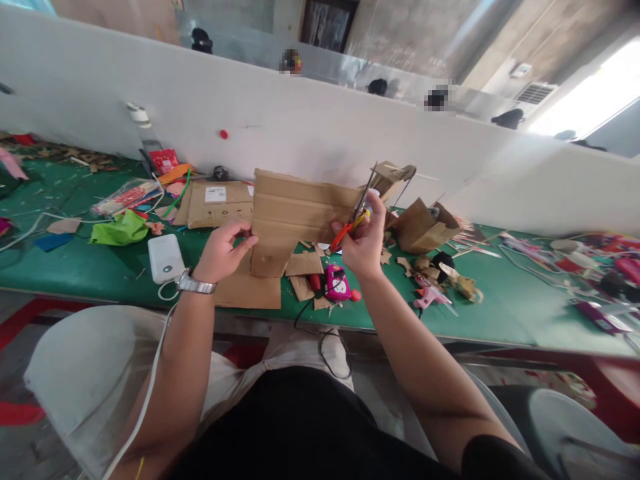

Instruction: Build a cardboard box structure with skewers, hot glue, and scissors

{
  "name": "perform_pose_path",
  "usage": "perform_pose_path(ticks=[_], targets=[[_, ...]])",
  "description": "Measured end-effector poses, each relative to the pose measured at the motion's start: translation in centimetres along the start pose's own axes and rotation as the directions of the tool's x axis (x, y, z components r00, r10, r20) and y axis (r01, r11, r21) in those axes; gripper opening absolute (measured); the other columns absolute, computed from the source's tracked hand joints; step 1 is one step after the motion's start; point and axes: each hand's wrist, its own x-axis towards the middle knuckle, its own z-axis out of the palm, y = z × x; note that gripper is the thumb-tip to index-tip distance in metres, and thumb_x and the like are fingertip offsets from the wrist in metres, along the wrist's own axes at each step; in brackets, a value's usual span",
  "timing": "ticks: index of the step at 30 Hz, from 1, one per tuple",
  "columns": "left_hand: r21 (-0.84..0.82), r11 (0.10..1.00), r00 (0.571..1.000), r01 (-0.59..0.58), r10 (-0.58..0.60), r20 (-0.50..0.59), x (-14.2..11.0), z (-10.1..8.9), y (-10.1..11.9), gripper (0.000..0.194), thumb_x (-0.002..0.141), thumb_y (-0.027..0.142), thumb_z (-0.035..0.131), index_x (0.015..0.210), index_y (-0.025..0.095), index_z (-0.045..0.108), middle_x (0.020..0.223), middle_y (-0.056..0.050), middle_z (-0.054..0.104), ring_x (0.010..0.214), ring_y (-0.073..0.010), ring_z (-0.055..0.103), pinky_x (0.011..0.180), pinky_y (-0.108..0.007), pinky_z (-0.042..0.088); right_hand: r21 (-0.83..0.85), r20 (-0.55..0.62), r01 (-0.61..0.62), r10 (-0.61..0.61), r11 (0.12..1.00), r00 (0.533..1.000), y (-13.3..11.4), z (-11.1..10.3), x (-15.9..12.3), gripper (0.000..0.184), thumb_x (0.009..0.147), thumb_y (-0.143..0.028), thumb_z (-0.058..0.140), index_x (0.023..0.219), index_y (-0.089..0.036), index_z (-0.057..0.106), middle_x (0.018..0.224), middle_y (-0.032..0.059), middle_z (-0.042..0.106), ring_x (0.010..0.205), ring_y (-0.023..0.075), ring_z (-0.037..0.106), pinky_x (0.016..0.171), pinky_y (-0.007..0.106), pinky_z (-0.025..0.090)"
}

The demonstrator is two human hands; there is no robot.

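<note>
My left hand [223, 251] pinches the lower left edge of a large brown cardboard sheet [295, 217], holding it upright above the green table [500, 300]. My right hand [364, 243] is closed on scissors [356, 215] with red and yellow handles, whose blades point up along the sheet's right edge. A metal watch sits on my left wrist. Cardboard scraps [304, 265] lie under the sheet.
A white power bank [165, 258] with a cable lies left of my hand. A flat cardboard box [215, 203], green paper [120, 230], a pink toy [337, 283], a pink glue gun [429, 297] and a torn cardboard box [425, 227] crowd the table. A white partition [310, 127] backs it.
</note>
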Motion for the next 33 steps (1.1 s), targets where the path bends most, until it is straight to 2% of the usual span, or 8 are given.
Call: perform_pose_path(ticks=[6, 9, 14, 18, 24, 28, 33], targets=[[0.121, 0.992, 0.999, -0.032, 0.032, 0.007, -0.1, -0.4, 1.7, 0.015, 0.095, 0.037, 0.074, 0.093, 0.022, 0.07, 0.084, -0.004, 0.075, 0.078, -0.0204, 0.069, 0.074, -0.032, 0.054, -0.01, -0.011, 0.002, -0.002, 1.0, 1.0, 0.4, -0.2, 0.2, 0.079, 0.094, -0.051, 0.07, 0.163, -0.041, 0.032, 0.119, 0.0058, 0.072, 0.076, 0.0219, 0.07, 0.065, 0.044, 0.066], [0.16, 0.985, 0.998, -0.057, 0.053, 0.033, 0.0, -0.8, 2.2, 0.016, 0.097, 0.038, 0.071, 0.096, 0.022, 0.072, 0.089, -0.006, 0.077, 0.082, -0.0219, 0.072, 0.078, -0.033, 0.055, 0.003, -0.03, -0.001, 0.001, 1.0, 1.0, 0.8, -0.2, 0.2, 0.08, 0.093, -0.047, 0.07, 0.163, -0.042, 0.032, 0.123, 0.0065, 0.072, 0.076, 0.0217, 0.07, 0.065, 0.043, 0.067], [0.162, 0.983, 0.994, -0.09, 0.079, 0.073, 0.2, -1.1, 2.4, 0.013, 0.098, 0.034, 0.066, 0.097, 0.021, 0.069, 0.091, -0.006, 0.075, 0.085, -0.0225, 0.071, 0.079, -0.034, 0.054, 0.022, -0.039, 0.02, -0.02, 1.0, 0.999, 1.4, 0.2, 0.8, 0.083, 0.092, -0.047, 0.072, 0.164, -0.04, 0.032, 0.131, 0.0083, 0.071, 0.086, 0.0231, 0.072, 0.07, 0.043, 0.067], [0.169, 0.981, 0.993, -0.09, 0.075, 0.095, 0.4, -1.0, 2.6, 0.01, 0.098, 0.031, 0.063, 0.093, 0.022, 0.064, 0.089, -0.006, 0.072, 0.085, -0.0234, 0.068, 0.079, -0.036, 0.053, 0.001, -0.025, 0.008, -0.008, 1.0, 1.0, 1.7, 0.5, 1.4, 0.083, 0.092, -0.052, 0.072, 0.163, -0.042, 0.031, 0.132, 0.0076, 0.069, 0.083, 0.0223, 0.07, 0.069, 0.044, 0.066], [0.175, 0.98, 0.991, -0.1, 0.083, 0.101, 0.4, -1.0, 2.8, 0.008, 0.096, 0.028, 0.063, 0.09, 0.023, 0.06, 0.088, -0.006, 0.069, 0.084, -0.0234, 0.067, 0.079, -0.037, 0.052, 0.016, -0.045, 0.032, -0.031, 0.999, 0.998, 2.0, 0.8, 1.5, 0.081, 0.09, -0.054, 0.075, 0.159, -0.043, 0.034, 0.144, 0.0085, 0.063, 0.086, 0.0223, 0.07, 0.072, 0.045, 0.068], [0.172, 0.979, 0.99, -0.114, 0.098, 0.099, 0.4, -1.1, 2.8, 0.004, 0.09, 0.022, 0.064, 0.091, 0.023, 0.06, 0.087, -0.005, 0.069, 0.084, -0.0235, 0.067, 0.079, -0.037, 0.054, 0.012, -0.044, 0.016, -0.016, 1.0, 0.999, 2.4, 0.8, 1.4, 0.084, 0.09, -0.056, 0.075, 0.162, -0.043, 0.032, 0.14, 0.0086, 0.065, 0.09, 0.0235, 0.071, 0.073, 0.046, 0.068], [0.173, 0.977, 0.989, -0.127, 0.111, 0.098, 0.3, -1.1, 2.6, 0.006, 0.089, 0.02, 0.063, 0.094, 0.023, 0.061, 0.088, -0.005, 0.07, 0.085, -0.0229, 0.069, 0.081, -0.036, 0.055, 0.025, -0.035, 0.02, -0.02, 0.999, 0.999, 2.6, 0.5, 1.5, 0.084, 0.091, -0.057, 0.074, 0.162, -0.043, 0.032, 0.135, 0.0077, 0.067, 0.084, 0.0215, 0.07, 0.071, 0.044, 0.068]])
